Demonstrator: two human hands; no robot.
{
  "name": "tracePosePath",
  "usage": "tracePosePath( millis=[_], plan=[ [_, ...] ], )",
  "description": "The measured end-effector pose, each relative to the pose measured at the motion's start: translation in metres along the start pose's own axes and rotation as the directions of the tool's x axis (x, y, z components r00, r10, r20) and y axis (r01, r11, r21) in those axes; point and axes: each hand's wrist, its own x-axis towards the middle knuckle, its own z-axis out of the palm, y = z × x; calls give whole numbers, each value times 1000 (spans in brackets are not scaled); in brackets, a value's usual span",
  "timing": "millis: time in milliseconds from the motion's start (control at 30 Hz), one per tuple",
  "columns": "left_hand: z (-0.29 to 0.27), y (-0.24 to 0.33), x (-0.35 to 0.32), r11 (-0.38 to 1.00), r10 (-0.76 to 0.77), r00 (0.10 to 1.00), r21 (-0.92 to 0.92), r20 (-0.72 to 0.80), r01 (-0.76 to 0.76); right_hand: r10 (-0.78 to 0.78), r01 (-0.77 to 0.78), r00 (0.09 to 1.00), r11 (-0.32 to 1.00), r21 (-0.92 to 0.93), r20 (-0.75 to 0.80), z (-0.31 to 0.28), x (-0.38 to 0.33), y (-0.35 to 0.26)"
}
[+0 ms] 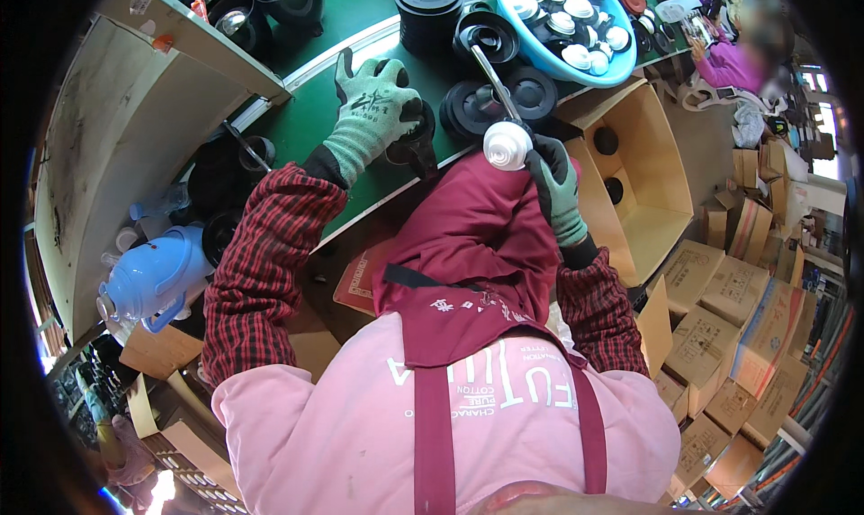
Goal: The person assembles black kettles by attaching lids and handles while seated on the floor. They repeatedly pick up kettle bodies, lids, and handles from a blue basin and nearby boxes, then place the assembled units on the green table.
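Gloved hands at work over a green table, a white ringed piece (507,146) at the right fingertips.

The right hand (556,189) pinches the white piece at the table's near edge, beside a metal rod (494,81) slanting away from it; the left hand (376,110) bends its fingers over a black part (416,146) on the green table (301,124), its grip on that part impossible to tell; black discs (531,92) lie between and beyond the hands, a black stack (429,16) farther off; far right, a blue basin (634,52) holds black-and-white pieces; an open carton (652,218) stands nearer on the right, a blue jug (160,277) at left.
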Motion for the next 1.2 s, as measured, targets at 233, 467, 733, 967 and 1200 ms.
tracePosePath(
  millis=[233,467,733,967,1200],
  plan=[
    [17,-29,-16,949,170,889,-172,-426,-264,68,-72,996,994,82,53,6,-9,4],
    [-10,-98,-134,959,-275,798,-215,-536,186,38,-39,999,998,46,7,2,-13,-10],
    [50,-50,-156,877,-231,973,-427,24,219,-226,268,954,940,-213,198,59,36,-60],
    [111,-29,-62,709,-322,912,-703,-255,54,-349,793,600,138,-593,720,137,83,-60],
    [100,-28,-51,429,-191,963,-898,-192,-94,-416,660,717,663,-352,559,132,125,-85]
  ],
)
